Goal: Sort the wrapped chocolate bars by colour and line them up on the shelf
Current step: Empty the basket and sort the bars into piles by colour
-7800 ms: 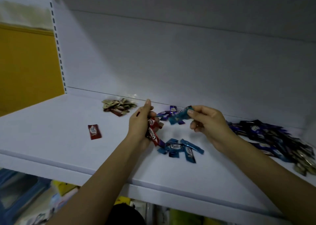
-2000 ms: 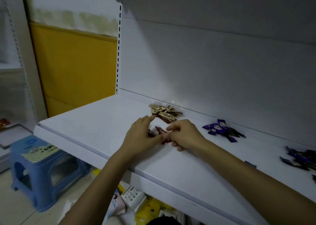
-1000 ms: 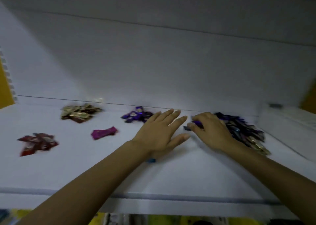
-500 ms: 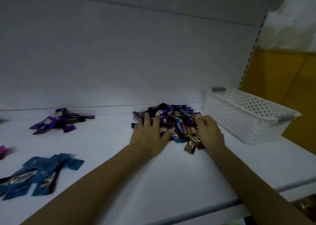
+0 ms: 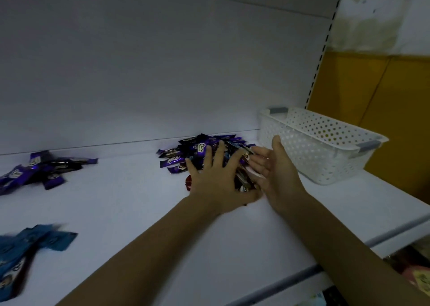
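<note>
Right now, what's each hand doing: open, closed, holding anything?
Left hand: open, fingers spread flat on the mixed pile of chocolate bars.
Right hand: open, fingers straight beside the pile's right edge, gripping nothing visible.

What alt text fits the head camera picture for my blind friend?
The left hand rests on a mixed pile of wrapped chocolate bars on a white shelf, open right hand at its side. White basket to the right; purple bars and blue bars to the left.
</note>
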A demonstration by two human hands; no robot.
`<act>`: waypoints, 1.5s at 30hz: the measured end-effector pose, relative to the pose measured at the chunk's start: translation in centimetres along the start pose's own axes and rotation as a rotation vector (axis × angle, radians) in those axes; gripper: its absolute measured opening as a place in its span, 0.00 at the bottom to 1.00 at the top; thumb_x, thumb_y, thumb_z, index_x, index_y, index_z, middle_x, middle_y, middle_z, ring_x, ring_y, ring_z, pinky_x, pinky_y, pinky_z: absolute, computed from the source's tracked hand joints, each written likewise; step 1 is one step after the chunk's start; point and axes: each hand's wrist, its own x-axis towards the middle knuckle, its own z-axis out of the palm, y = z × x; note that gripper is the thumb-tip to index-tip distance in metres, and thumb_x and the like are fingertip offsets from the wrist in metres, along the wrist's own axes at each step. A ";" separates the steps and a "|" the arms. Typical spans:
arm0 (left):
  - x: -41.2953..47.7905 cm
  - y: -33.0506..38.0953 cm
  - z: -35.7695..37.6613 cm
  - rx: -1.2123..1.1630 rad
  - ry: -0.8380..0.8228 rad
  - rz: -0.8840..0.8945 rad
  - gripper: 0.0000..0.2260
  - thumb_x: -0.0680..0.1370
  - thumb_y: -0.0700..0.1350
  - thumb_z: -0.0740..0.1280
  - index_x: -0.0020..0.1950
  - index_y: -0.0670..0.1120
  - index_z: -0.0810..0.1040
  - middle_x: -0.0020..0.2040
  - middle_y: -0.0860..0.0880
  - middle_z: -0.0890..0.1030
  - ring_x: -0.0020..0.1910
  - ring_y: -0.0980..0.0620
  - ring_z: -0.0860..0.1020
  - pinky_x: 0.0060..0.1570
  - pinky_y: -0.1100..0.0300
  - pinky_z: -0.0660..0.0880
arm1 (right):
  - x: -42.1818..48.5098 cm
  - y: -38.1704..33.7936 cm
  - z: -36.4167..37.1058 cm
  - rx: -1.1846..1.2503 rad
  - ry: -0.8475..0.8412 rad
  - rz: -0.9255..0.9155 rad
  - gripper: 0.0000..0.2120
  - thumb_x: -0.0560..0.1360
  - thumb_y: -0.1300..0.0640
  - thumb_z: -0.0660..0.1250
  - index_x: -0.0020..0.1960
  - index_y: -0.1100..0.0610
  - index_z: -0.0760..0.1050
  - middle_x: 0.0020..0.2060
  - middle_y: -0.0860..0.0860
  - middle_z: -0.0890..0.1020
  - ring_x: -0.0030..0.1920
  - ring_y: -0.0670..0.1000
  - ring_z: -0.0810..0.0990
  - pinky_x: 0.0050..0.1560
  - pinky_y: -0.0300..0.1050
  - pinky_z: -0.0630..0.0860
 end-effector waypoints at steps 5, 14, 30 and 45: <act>0.4 -3.2 -1.0 0.013 0.087 -0.271 0.44 0.69 0.73 0.61 0.77 0.61 0.42 0.79 0.48 0.40 0.77 0.38 0.39 0.68 0.29 0.42 | 0.2 1.0 1.5 -0.225 0.050 -0.073 0.17 0.80 0.46 0.57 0.50 0.56 0.79 0.47 0.52 0.83 0.48 0.48 0.82 0.51 0.43 0.76; 0.2 -5.3 -1.8 -0.173 0.256 -0.263 0.35 0.75 0.54 0.65 0.78 0.53 0.52 0.71 0.45 0.67 0.67 0.41 0.67 0.63 0.48 0.67 | 5.7 0.3 2.7 -1.029 0.254 -0.701 0.09 0.78 0.51 0.62 0.46 0.55 0.78 0.43 0.49 0.79 0.45 0.51 0.79 0.43 0.43 0.75; 0.4 -5.0 -0.7 -0.196 0.171 -0.240 0.52 0.63 0.74 0.66 0.78 0.58 0.43 0.79 0.47 0.53 0.75 0.41 0.59 0.68 0.42 0.60 | 4.3 2.4 3.7 -0.741 -0.087 -0.424 0.09 0.78 0.57 0.63 0.51 0.54 0.82 0.46 0.49 0.84 0.44 0.47 0.82 0.46 0.37 0.77; -0.5 -5.5 -2.5 -0.503 0.505 -0.200 0.23 0.75 0.36 0.63 0.67 0.53 0.72 0.58 0.52 0.79 0.54 0.54 0.76 0.51 0.61 0.69 | 4.3 2.6 3.8 -0.957 0.109 -0.635 0.11 0.80 0.52 0.58 0.48 0.55 0.77 0.41 0.46 0.77 0.44 0.47 0.76 0.44 0.40 0.72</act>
